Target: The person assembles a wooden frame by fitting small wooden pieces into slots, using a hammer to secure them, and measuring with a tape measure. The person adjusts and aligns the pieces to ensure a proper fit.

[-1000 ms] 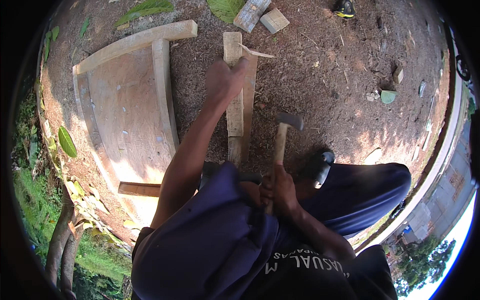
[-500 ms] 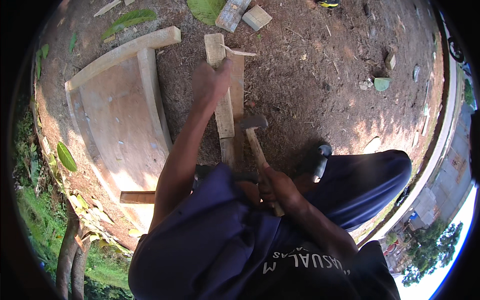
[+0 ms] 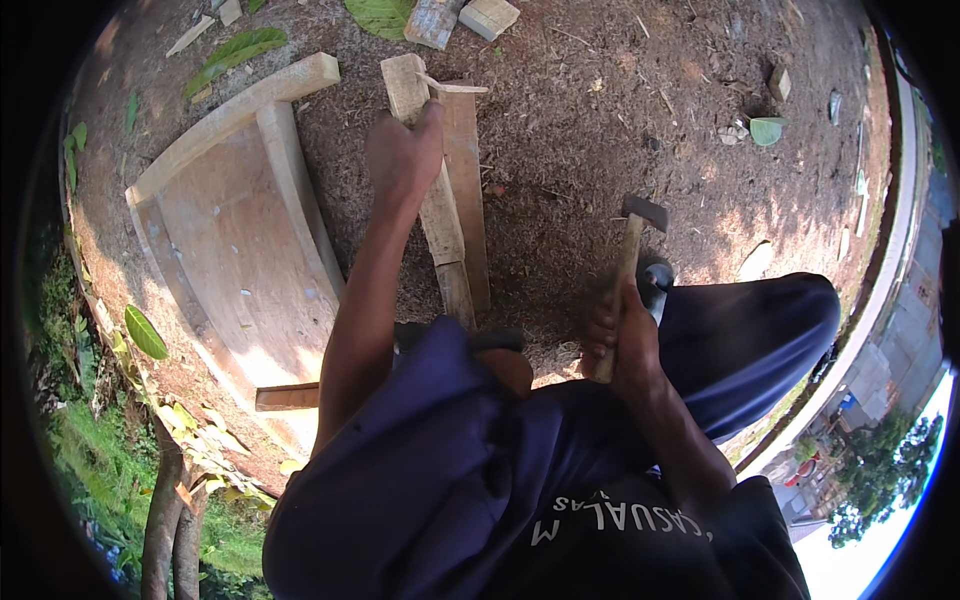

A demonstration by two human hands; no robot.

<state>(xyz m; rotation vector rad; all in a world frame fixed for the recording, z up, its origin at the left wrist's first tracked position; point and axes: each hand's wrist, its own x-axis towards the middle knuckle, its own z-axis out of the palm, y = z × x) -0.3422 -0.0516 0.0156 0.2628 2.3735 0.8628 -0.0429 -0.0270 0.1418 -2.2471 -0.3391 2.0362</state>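
Observation:
My left hand reaches forward and presses on a long wooden plank that lies on the dirt, next to a second plank alongside it. My right hand grips the wooden handle of a hammer, its dark metal head raised to the right of the planks, off the wood. My knees in blue trousers fill the lower part of the view, and one foot sits on the near end of the planks.
A curved wooden frame with a board panel lies on the ground at left. Wood offcuts and green leaves lie on the dirt further out. Grass and a thin tree trunk are at lower left.
The hammer came down onto the planks half a second ago and is now lifted back up and to the right. My left hand stayed on the plank.

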